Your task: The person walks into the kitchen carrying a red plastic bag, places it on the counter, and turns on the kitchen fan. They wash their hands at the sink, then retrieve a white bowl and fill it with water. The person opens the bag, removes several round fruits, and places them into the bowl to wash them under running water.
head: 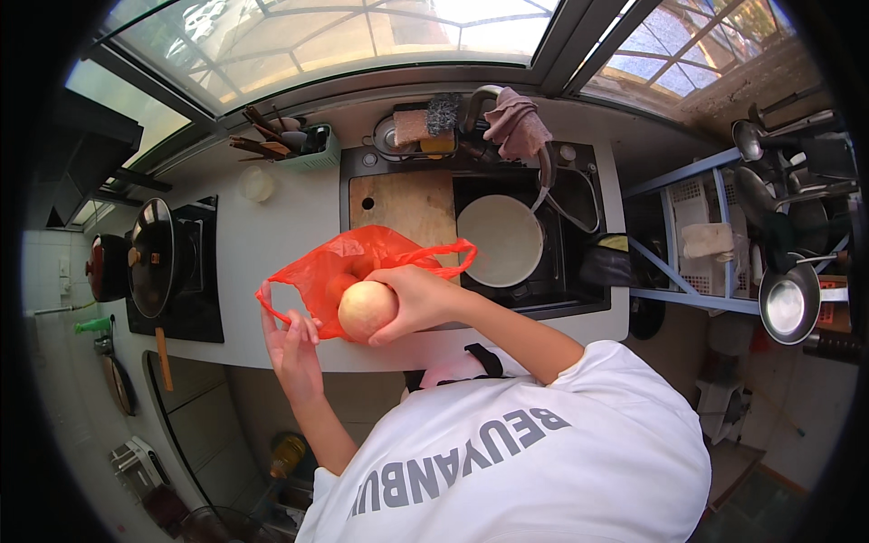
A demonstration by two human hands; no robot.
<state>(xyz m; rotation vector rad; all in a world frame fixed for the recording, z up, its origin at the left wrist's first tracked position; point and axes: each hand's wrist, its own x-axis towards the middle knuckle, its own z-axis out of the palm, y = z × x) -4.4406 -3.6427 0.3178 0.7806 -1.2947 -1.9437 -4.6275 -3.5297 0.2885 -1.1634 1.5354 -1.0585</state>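
My right hand grips a pale yellow, faintly pink round fruit, perhaps an apple or a peach. It is held in front of the mouth of a thin red plastic bag. Through the bag's film, more rounded shapes show, but how many is hidden. My left hand has the bag's left handle loop hooked over its fingers. The other handle stretches free to the right, beyond my right wrist. Behind the bag, a wooden cutting board with a hole lies across the left part of the sink.
A white round basin sits in the black sink, beneath a faucet draped with a pink cloth. Left stands a stove with a lidded pan; its wooden handle overhangs the counter edge. A blue rack rises at right.
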